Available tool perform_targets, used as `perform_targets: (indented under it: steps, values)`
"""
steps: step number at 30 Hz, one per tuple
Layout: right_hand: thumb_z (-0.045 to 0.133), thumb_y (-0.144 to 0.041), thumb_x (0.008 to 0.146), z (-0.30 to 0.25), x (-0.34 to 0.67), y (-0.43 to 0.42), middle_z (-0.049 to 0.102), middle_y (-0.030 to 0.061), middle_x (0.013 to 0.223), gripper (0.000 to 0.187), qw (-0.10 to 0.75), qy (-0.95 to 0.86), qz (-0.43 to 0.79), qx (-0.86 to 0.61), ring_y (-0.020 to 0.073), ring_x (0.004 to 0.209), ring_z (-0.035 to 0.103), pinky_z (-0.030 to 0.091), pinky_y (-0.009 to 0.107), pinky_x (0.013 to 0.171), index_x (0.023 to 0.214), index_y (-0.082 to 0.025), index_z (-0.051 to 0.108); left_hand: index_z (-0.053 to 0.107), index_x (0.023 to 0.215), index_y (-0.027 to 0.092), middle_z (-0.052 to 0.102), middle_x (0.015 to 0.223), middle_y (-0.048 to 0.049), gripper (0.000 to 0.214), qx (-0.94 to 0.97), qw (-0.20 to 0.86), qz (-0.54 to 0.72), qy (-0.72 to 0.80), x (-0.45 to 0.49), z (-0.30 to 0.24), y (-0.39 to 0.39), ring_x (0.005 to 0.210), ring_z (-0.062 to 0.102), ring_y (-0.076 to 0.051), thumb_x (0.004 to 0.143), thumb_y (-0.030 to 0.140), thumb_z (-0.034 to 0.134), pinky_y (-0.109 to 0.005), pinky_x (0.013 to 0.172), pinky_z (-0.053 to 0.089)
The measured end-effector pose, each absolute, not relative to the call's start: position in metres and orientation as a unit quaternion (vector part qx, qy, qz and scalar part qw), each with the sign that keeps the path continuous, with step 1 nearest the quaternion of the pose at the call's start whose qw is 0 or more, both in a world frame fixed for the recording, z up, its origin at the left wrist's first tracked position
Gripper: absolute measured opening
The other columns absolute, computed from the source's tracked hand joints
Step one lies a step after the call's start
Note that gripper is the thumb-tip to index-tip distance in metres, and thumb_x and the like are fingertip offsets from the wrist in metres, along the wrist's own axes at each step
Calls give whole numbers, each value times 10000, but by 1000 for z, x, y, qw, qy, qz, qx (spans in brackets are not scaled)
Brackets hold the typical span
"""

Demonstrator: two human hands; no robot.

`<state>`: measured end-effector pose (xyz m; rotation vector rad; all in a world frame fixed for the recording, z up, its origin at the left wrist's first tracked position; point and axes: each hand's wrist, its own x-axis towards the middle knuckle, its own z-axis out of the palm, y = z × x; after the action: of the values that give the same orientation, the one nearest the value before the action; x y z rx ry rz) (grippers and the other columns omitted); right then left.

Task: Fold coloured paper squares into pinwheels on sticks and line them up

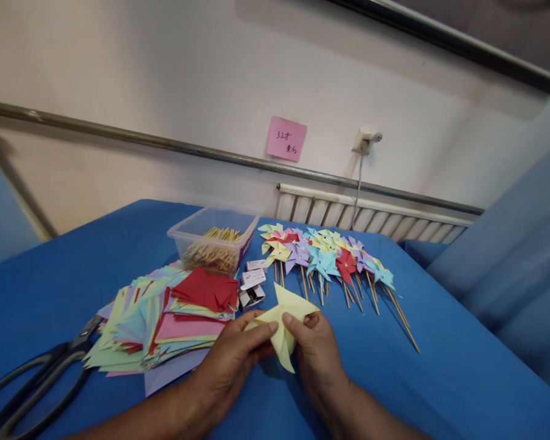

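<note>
Several groups of craft things lie across a blue-clothed table (440,379). At the near left edge rest large black-handled metal scissors (32,379). Just beside them spreads a loose stack of cut coloured paper squares (165,318), with red pieces on top. Behind the stack, toward the far edge, a clear plastic tub (183,235) holds thin wooden sticks (213,250). A few small white cardboard boxes (253,284) sit beside the tub.

At the near edge, in the middle, the left hand (236,354) and the right hand (316,354) are close together. Each pinches a pale yellow folded paper sheet (284,318) between thumb and fingers, holding it just above the cloth.

To the right, a row of finished multicoloured paper pinwheels on wooden sticks (323,256) runs from the tub toward the right edge. By the look of it, a good batch is made. The yellow one is only part-folded and has no stick. Many squares and sticks are unused.
</note>
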<state>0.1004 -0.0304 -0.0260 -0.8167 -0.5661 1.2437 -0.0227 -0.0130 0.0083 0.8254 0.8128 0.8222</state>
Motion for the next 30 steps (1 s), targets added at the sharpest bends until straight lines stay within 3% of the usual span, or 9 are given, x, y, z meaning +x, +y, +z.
perform_targets:
  steps: [3, 9, 18, 21, 25, 30]
  values:
    - [768, -263, 663, -25, 100, -31, 721, 102, 896, 387, 717, -241, 545, -363, 229, 721, 681, 546, 367, 693, 977, -122, 591, 693, 916, 173, 705, 892, -72, 241, 348, 795, 365, 338, -18, 7, -21, 857, 616, -200, 695, 269, 705, -288, 783, 451]
    - [754, -260, 695, -28, 99, -31, 725, 83, 880, 339, 722, -257, 519, -378, 224, 728, 685, 540, 371, 724, 963, -137, 587, 712, 690, 143, 687, 660, -48, 182, 327, 791, 371, 360, -10, 6, -25, 623, 574, -145, 653, 319, 745, -240, 626, 435]
    - [744, -331, 700, -23, 99, -36, 692, 44, 800, 454, 697, -276, 536, -389, 184, 670, 645, 510, 308, 641, 1073, -158, 552, 713, 904, 114, 740, 795, -83, 235, 316, 787, 410, 336, -16, 10, -16, 708, 655, -203, 714, 251, 692, -296, 719, 488]
    - [633, -381, 807, -15, 102, -40, 635, -3, 724, 475, 702, -334, 476, -412, 150, 645, 600, 484, 278, 627, 1217, -200, 475, 676, 1009, 138, 739, 912, -81, 292, 296, 775, 426, 361, -24, 18, -8, 793, 672, -214, 730, 226, 675, -304, 752, 504]
    - [534, -292, 877, -12, 103, -49, 577, -19, 699, 504, 672, -492, 364, -417, 142, 651, 565, 466, 278, 660, 1354, -252, 375, 646, 1059, 164, 738, 917, -69, 318, 290, 779, 426, 357, -33, 26, -1, 756, 680, -212, 749, 235, 652, -308, 686, 529]
    - [517, -119, 827, -11, 107, -57, 649, 29, 924, 446, 573, -671, 247, -401, 167, 779, 595, 467, 300, 732, 1234, -299, 543, 682, 950, 150, 744, 838, -63, 236, 295, 781, 421, 355, -34, 26, -3, 726, 680, -204, 727, 227, 672, -300, 680, 533]
